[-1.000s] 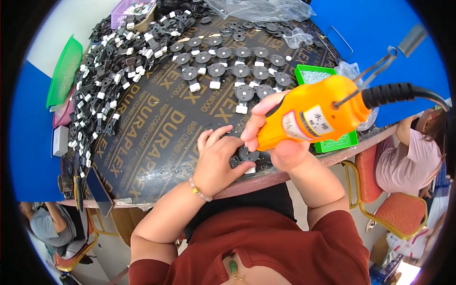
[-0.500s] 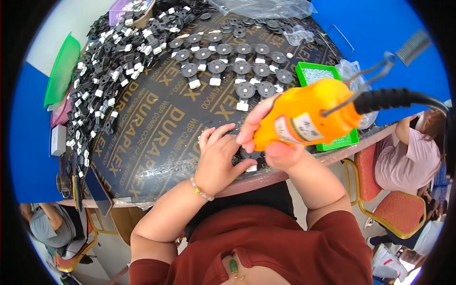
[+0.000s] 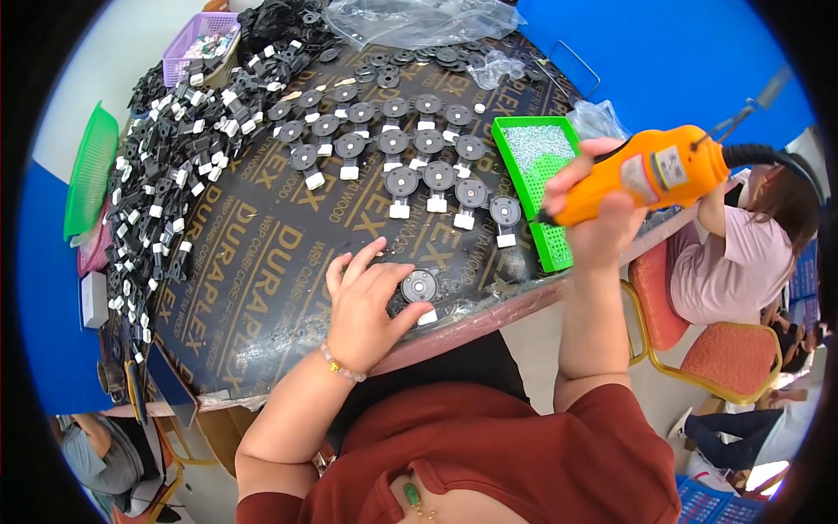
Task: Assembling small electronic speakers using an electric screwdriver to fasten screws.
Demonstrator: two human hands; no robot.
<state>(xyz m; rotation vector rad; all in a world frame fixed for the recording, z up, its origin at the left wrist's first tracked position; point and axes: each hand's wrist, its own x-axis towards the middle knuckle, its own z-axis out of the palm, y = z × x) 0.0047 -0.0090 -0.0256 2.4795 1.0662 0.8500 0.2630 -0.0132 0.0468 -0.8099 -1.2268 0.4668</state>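
An orange electric screwdriver (image 3: 642, 175) with a black cable is gripped in my right hand (image 3: 602, 214). Its dark tip hangs over the green tray (image 3: 519, 179), by the small silvery screws (image 3: 539, 144). My left hand (image 3: 365, 306) rests on the table, holding a round black disc part (image 3: 419, 286) between thumb and forefinger; the other fingers are spread. The part lies flat, its white connector (image 3: 427, 317) pointing toward me. Beyond it, several similar disc parts (image 3: 401, 181) lie in rows with white connectors facing my side.
A large heap of black parts with white connectors (image 3: 205, 162) covers the left of the table. Behind it stands a purple basket (image 3: 171, 59); a green basket (image 3: 92, 175) is at the left edge. Clear plastic bags (image 3: 419, 19) lie at the back. A person (image 3: 742, 253) sits on the right.
My right hand has drawn the screwdriver away from the disc part under my left hand, over to the green tray on the right. The view has shifted, and the part is now uncovered.
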